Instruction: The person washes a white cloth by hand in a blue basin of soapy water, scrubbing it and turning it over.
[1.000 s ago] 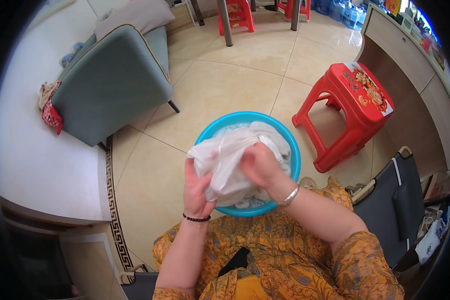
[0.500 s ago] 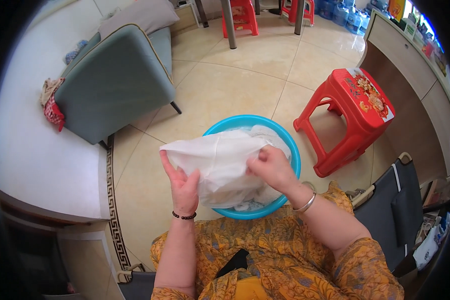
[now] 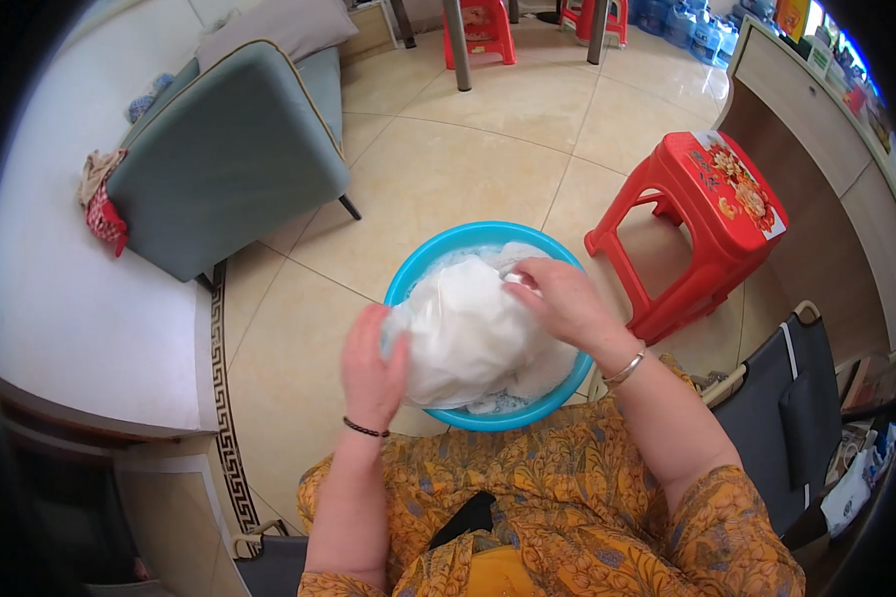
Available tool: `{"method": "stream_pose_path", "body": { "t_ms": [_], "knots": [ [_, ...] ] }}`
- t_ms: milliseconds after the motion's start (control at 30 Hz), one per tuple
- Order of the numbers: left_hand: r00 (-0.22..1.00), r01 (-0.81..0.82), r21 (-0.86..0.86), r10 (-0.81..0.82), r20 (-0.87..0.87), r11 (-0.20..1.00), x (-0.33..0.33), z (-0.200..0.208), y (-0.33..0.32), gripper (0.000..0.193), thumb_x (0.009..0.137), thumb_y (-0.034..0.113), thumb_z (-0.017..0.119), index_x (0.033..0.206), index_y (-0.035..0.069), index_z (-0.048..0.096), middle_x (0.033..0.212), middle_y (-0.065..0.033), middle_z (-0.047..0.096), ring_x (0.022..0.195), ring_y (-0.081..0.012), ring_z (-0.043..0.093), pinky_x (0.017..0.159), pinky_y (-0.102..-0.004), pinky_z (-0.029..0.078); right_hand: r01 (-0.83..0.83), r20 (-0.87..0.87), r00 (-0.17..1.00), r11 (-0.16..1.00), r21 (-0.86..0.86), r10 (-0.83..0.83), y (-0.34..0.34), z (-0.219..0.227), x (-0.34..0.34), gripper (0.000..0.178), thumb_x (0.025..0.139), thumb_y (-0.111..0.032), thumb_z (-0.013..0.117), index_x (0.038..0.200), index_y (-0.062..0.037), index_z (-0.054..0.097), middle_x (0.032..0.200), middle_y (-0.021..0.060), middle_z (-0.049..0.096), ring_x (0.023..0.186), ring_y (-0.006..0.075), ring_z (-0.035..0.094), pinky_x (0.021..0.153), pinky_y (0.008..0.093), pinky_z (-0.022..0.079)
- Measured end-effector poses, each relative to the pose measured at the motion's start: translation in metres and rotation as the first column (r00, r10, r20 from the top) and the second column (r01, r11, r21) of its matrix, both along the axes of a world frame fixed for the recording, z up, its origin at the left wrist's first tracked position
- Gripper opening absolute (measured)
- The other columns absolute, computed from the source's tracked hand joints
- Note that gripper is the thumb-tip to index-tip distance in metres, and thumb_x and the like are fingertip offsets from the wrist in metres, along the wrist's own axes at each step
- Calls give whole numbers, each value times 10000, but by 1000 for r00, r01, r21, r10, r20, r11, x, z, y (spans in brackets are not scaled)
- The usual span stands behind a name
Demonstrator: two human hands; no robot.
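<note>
— Where's the white cloth (image 3: 468, 333)?
— Bunched over the blue basin (image 3: 408, 274), sagging into the suds at the bowl's 5 o'clock side. Held up between both hands, so mostly clear of the water.
— Long axis?
— Roughly 8 to 2 o'clock across the basin, from one grip to the other.
— Left hand (image 3: 373, 368)?
— Down at the basin's 8 o'clock rim, fingers closed around the cloth's near corner, thumb hidden behind the fabric.
— Right hand (image 3: 558, 298)?
— Up at 2 o'clock, pinching the far edge, knuckles curled tight. Sits higher over the bowl than the left.
— Nearer the bulk?
— About even; the bulge hangs between them, a touch closer to the left.
— Room around?
— Open tile floor from 9 through 12 o'clock. Red plastic stool (image 3: 707, 224) just beside the basin at 2 to 3 o'clock, tight for the right elbow. Grey-green armchair (image 3: 224, 164) well apart at 10 o'clock. Dark folding chair (image 3: 796, 398) near at 4 o'clock. Lap close under the basin's 6 o'clock rim.
</note>
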State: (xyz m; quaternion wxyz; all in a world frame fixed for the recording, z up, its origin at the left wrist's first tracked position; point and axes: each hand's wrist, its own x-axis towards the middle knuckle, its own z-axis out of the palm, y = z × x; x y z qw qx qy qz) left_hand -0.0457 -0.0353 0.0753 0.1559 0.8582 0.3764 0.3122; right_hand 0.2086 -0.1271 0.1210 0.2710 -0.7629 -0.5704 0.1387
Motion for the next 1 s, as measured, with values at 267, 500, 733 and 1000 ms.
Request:
{"method": "stream_pose_path", "body": {
  "t_ms": [267,500,733,1000],
  "knots": [
    [955,27,-90,-52,-291,996,40,-18,-29,703,693,181,720,1314,122,397,1314,-97,465,1220,-266,429,964,-541,302,-17,-228,973,1000,-15,14,32,-33,-6,254,811,-297,604,874,-60,670,865,162,659,802,347,617,691,403,483],
    [966,68,-180,-110,-235,981,42,-1,-27,651,733,135,690,1324,152,417,1203,-128,531,1057,-312,524,855,-412,435,263,-788,607,962,75,-104,25,-13,17,258,871,-226,595,797,16,641,684,-11,568,675,53,485,619,244,426],
    [918,251,-100,-269,-291,963,35,-19,-40,557,671,41,638,1203,185,556,1059,-171,541,956,-358,535,832,-410,459,-88,-24,996,988,-124,85,8,-10,23,581,756,-350,701,1181,5,527,1010,206,610,929,305,596,796,365,482],
    [863,381,4,-354,-361,924,36,-27,-50,336,720,95,541,1020,198,650,923,-133,503,942,-304,498,724,-384,454,-146,92,981,959,-245,173,18,-46,-8,600,718,-341,713,1194,-33,516,1108,216,579,1038,331,565,848,411,476]
  ]
}}
